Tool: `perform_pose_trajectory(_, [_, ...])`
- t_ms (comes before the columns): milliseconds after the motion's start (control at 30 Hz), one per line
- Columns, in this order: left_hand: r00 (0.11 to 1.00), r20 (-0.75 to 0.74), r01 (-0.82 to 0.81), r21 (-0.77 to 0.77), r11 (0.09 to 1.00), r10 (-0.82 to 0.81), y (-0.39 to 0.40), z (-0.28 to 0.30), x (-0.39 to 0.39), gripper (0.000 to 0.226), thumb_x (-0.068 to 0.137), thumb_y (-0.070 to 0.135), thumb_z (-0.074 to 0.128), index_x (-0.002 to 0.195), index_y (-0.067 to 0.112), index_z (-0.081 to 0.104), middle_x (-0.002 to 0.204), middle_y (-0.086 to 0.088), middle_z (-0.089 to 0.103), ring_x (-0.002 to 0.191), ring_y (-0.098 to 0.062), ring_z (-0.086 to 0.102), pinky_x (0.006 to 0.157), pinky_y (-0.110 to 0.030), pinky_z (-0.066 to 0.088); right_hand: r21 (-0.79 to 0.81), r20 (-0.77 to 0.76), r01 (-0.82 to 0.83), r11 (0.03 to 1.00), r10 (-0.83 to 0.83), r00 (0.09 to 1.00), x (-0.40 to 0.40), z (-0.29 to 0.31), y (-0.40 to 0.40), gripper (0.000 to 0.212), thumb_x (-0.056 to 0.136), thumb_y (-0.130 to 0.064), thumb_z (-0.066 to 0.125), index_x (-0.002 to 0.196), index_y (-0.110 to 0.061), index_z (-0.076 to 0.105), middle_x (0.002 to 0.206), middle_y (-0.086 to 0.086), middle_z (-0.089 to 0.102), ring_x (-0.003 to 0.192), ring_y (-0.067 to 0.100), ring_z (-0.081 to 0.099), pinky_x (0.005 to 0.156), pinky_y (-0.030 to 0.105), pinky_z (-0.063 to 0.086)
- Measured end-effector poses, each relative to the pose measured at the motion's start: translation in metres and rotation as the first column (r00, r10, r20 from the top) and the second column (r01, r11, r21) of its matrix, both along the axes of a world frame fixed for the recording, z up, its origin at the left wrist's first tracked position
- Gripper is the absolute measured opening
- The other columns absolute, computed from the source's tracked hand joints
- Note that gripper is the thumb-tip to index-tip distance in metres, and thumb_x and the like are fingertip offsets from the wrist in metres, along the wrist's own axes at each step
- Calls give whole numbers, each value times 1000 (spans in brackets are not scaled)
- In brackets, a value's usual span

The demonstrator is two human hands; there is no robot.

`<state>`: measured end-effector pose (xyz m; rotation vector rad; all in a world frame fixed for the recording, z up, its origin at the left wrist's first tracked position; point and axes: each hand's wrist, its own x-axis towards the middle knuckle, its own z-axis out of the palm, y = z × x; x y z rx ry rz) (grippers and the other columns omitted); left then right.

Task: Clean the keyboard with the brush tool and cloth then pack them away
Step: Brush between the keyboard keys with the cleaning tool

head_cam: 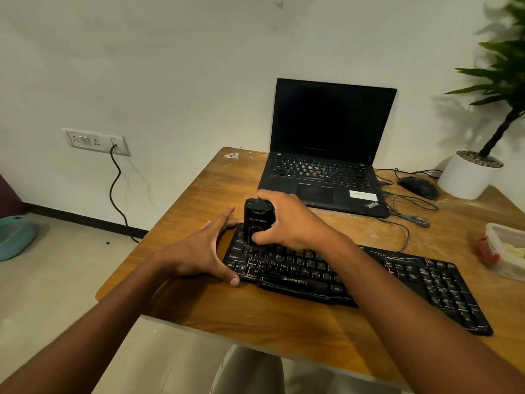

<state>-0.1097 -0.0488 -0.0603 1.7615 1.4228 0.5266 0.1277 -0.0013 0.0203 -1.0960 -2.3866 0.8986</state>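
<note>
Brushing looks like the step in hand, judging by how things lie: the right hand has its fingers and thumb curled round a stubby black brush tool, held upright with its lower end down on the keys at the keyboard's left end. Whether bristles actually meet the keys cannot be told — the hand and the tool's body hide that end. The left hand lies spread, fingers straight, thumb at the near left corner and fingertips by the far left corner, bracing the keyboard's left edge without gripping it.

The tool stands just right of the left hand's fingertips, inside the right hand's grip. Most of the keyboard stretches away under and beyond the right forearm, its keys flecked with pale dust, so much of the cleaning seems still to do. The next move probably calls for drawing the tool rightward along the rows while the left hand holds the board steady.

No cloth can be picked out. Beyond the right hand sits an open laptop — screen dark.
</note>
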Motion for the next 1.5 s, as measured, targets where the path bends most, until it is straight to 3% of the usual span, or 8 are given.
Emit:
perform_pose_trajectory(100, [1000,8,2,1,1000,-2,-1,1,0,158,43,56,104,157,59,-6,162,21,32,153,-15,27,125,-51,28,-19,-78,-11,1000,9,997,-1,-8,-5,45,74,-17,89,110,-26,62,96,-3,72,83,15,71,71,37,62])
perform_pose_trajectory(333, [1000,-12,-2,-16,1000,2,-2,3,0,158,43,59,103,155,60,-9,164,24,27,158,-20,15,128,-53,19,24,159,-33,999,29,987,25,12,0,41,71,-17,89,95,-30,59,91,-6,67,78,13,64,61,30,51])
perform_pose_trajectory(400, [1000,-10,-2,-14,1000,2,-3,3,0,159,44,58,103,157,58,-9,163,25,28,158,-18,16,128,-52,19,22,100,-18,1000,15,995,24,12,-1,42,72,-17,89,102,-26,62,94,-3,69,80,17,68,66,40,60])
perform_pose_trajectory(567, [1000,-9,3,-19,1000,-3,-3,5,1,159,45,57,102,158,55,-9,162,25,29,156,-15,19,128,-50,21,4,-15,-12,1000,12,1000,21,-1,-10,44,76,-16,88,109,-27,61,97,-4,72,81,14,71,69,37,62])
perform_pose_trajectory(767, [1000,-1,9,-23,1000,-9,-4,5,0,159,45,57,103,159,54,-8,160,31,30,156,-13,19,128,-49,20,22,184,-14,1000,10,983,43,15,0,43,72,-14,88,104,-24,61,94,-2,68,80,18,68,62,31,57])
perform_pose_trajectory(967, [1000,12,9,-32,999,-9,-5,6,2,161,45,56,103,160,51,-9,160,28,30,152,-10,25,128,-46,24,-1,-74,38,999,-38,997,35,0,-6,43,74,-14,89,106,-26,63,97,-2,73,83,13,72,73,37,62])
perform_pose_trajectory(1233, [1000,15,7,-35,999,-7,-4,6,1,161,44,54,103,160,50,-8,160,27,31,152,-10,26,128,-46,24,25,94,16,1000,-18,995,52,5,-1,43,72,-15,89,103,-29,62,94,-2,71,82,20,71,71,47,62])
perform_pose_trajectory(1500, [1000,11,5,-34,999,-4,-4,6,1,160,44,54,103,160,52,-8,161,26,30,151,-10,27,127,-45,26,20,-75,20,1000,-18,997,26,-10,-13,44,75,-16,89,107,-26,60,96,-3,71,82,15,71,68,39,61])
